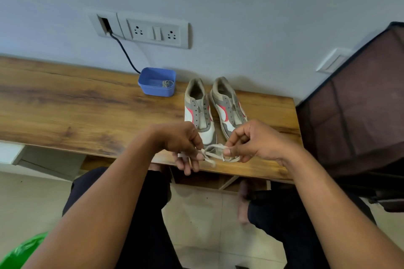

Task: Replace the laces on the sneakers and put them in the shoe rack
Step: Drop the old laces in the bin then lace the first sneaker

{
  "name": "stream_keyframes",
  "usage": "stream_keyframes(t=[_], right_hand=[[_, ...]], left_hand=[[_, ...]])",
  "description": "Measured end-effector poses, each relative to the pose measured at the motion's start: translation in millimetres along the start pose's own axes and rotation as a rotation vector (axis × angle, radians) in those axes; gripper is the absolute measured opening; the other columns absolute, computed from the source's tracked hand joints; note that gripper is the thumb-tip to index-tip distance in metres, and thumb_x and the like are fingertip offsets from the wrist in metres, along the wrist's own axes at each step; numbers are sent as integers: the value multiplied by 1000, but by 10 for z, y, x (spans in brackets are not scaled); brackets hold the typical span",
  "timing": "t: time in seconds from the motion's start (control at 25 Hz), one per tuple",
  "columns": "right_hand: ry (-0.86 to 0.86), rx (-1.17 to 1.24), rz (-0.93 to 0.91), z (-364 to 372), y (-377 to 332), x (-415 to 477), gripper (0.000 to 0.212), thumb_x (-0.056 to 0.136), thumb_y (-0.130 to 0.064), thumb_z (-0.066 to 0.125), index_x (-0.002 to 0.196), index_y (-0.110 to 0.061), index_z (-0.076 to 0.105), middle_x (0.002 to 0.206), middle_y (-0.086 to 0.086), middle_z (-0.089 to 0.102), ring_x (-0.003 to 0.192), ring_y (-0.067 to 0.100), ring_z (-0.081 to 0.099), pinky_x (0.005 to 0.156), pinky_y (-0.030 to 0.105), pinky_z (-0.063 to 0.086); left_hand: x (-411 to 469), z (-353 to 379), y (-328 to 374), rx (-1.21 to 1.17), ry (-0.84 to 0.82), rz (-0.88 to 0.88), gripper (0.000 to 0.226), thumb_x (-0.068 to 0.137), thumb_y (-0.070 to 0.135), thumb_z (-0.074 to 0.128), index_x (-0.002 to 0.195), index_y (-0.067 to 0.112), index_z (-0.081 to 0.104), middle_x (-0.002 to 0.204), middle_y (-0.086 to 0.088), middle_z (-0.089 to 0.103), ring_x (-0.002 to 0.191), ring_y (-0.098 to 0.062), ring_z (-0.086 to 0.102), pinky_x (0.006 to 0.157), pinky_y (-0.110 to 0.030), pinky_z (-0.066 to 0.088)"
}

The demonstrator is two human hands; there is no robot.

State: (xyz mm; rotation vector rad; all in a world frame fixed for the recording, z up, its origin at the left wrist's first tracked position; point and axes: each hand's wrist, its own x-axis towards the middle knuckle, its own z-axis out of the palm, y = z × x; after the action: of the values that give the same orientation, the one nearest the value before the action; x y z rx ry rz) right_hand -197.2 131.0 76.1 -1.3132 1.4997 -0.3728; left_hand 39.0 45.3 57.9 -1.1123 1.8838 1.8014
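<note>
Where the wooden tabletop (65, 111) meets a grey wall (240, 6), left hand (181, 140) and right hand (255, 140) pinch a white lace (213, 153); grey-pink sneakers (199, 111) sit at their twelve o'clock.

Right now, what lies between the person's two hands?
In the head view, a bunched white lace spans the gap, pinched by the left hand and right hand.

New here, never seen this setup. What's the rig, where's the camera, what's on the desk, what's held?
No robot: one wide-angle camera worn on a person's head looks down at their bare hands. The left hand and right hand pinch a white shoelace between them, over the near edge of a brown wooden tabletop. On it stand grey, white and pink sneakers with empty eyelets, and a blue plastic tub holding a coiled pale lace. A dark fabric-covered unit stands at the right.
</note>
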Motion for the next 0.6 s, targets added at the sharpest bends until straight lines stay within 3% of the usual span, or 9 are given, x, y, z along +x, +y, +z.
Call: stream_keyframes(t=[0.2, 0.32, 0.44, 0.52, 0.6], right_hand=[[-83, -93, 43, -92, 125, -62, 26, 78, -22, 92, 96, -6, 80, 85, 13, 79, 72, 20, 72, 73, 35, 62], [-135, -74, -7, -145, 80, -24, 19, 86, -16, 86, 102, -7, 81, 89, 9, 81, 81, 22, 75, 76, 32, 64], [-183, -59, -63, -76, 55, 51, 18, 87, -12, 84, 105, -10, 81, 93, 7, 81, 91, 26, 77, 83, 39, 65], [-128, -14, -104, -24, 40, 107, 18, 85, -12, 86, 102, -11, 81, 92, 8, 81, 90, 24, 77, 83, 41, 65], [-36, 50, -145, -20, 28, 156, 19, 83, -10, 87, 100, -7, 80, 90, 9, 81, 86, 21, 78, 81, 39, 66]], left_hand=[[65, -77, 9, 226, -105, -266, 24, 93, 5, 70, 115, -5, 67, 101, -23, 76, 86, -34, 76, 69, -33, 63], [113, -40, 89, 344, -193, -336, 38, 90, 10, 75, 127, 11, 67, 109, -18, 76, 92, -28, 75, 81, -36, 62], [151, -47, 100, 484, -89, -152, 62, 79, 29, 87, 136, 27, 63, 119, 1, 71, 110, -20, 68, 102, -39, 54], [176, -46, 107, 377, 44, 79, 47, 81, 28, 86, 125, 24, 71, 116, 3, 74, 107, -14, 68, 103, -36, 51], [184, -47, 104, 148, 137, 231, 21, 85, 16, 82, 106, 15, 78, 99, -7, 78, 87, -12, 71, 91, -35, 58]])
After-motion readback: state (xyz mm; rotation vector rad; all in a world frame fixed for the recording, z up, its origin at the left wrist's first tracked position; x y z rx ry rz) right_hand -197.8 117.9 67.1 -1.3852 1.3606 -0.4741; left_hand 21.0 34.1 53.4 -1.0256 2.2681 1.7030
